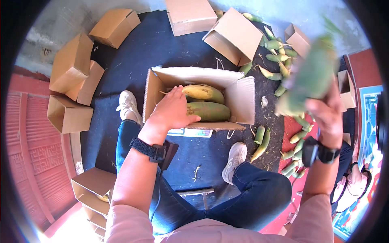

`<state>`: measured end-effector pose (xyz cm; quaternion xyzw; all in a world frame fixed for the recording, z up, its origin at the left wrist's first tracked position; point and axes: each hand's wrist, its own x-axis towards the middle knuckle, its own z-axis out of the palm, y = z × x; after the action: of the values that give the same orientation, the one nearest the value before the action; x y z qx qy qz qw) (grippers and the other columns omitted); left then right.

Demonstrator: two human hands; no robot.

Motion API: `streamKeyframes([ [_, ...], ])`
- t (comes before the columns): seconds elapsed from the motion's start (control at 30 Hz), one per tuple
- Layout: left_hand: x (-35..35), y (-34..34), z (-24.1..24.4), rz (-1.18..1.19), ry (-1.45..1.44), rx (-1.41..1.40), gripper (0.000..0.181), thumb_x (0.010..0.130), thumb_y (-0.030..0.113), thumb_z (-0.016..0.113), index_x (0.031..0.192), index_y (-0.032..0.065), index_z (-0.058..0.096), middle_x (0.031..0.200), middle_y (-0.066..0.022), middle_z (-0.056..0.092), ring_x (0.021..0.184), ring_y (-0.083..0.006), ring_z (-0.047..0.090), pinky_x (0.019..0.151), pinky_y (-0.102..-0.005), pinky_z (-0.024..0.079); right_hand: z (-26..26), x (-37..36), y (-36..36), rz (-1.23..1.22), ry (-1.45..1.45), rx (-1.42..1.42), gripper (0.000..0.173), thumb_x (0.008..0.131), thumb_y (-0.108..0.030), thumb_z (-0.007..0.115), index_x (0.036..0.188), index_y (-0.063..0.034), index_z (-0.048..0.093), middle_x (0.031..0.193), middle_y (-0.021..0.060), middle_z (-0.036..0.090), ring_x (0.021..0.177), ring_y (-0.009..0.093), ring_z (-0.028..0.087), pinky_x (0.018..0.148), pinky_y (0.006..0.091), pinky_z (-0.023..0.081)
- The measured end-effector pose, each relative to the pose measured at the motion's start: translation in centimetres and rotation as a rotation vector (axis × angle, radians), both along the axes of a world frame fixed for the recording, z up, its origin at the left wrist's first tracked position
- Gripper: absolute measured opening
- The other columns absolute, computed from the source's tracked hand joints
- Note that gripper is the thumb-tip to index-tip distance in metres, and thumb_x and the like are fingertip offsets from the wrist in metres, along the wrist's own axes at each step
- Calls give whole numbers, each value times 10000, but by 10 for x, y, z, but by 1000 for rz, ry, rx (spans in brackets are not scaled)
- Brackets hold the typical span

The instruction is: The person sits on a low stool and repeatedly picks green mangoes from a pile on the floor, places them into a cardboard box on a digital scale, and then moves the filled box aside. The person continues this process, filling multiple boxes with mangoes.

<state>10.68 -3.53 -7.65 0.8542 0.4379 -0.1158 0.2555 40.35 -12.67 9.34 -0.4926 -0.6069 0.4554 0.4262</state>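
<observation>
In front of me stands an open cardboard box [240, 100] with large green and yellowish radishes inside. My left hand [171, 111] reaches over the box's left part, palm down, and lies on or just above the radishes. To its right show a yellowish radish [205, 92] and a greener radish [211, 111], lying side by side. Held up at the right, well apart from the box, is a big green radish [313, 79] with a leafy stub, blurred. My right hand [328, 111] is closed around its lower side.
Loose radishes [275, 56] lie in a heap at the back right, with more radishes [296, 152] on the red floor. Several cardboard boxes [68, 66] stand along the left and back. Stacked boxes [92, 194] are at the lower left. Another person [352, 185] is at the far right.
</observation>
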Motion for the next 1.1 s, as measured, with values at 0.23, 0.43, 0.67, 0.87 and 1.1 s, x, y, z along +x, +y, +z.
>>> streamKeyframes([
  [0.23, -38, -14, 41, 11, -213, 11, 440, 861, 319, 555, 1010, -93, 588, 1167, -263, 516, 1115, -345, 489, 940, -373, 388, -105, -114, 117, 623, -758, -125, 626, 736, -129, 681, 1263, -9, 365, 1190, 206, 410, 1125, 320, 458, 954, 365, 386],
  [0.43, -72, -7, 85, 435, -770, 203, 114, 790, 108, 615, 835, 13, 659, 825, -153, 646, 731, -291, 647, 649, -331, 507, -172, -139, 119, 737, -1282, 184, 609, 794, -135, 618, 1317, 18, 345, 1099, 218, 490, 1045, 365, 501, 919, 410, 410],
  [0.67, -83, 5, 39, 449, -627, 402, 308, 760, 185, 664, 1019, 23, 625, 964, -195, 629, 923, -353, 604, 810, -405, 483, -165, -136, 116, 644, -1288, -196, 702, 880, -137, 519, 1444, -139, 101, 1156, 234, 456, 1012, 367, 523, 883, 408, 423],
  [0.87, -100, 7, 30, 491, -494, 299, 368, 802, 185, 645, 1117, 3, 593, 1088, -189, 616, 1028, -288, 600, 868, -352, 477, -174, -145, 105, 586, -1331, -171, 641, 928, -156, 438, 1445, -134, 60, 1186, 238, 434, 990, 379, 515, 894, 409, 406],
  [1.1, -107, 8, 24, 494, -464, 391, 362, 813, 202, 628, 1136, 42, 595, 1125, -142, 612, 1038, -250, 599, 888, -335, 465, -141, -127, 95, 513, -1173, -59, 611, 894, -164, 519, 1419, -150, 207, 1331, 210, 390, 1216, 347, 404, 1053, 391, 316],
])
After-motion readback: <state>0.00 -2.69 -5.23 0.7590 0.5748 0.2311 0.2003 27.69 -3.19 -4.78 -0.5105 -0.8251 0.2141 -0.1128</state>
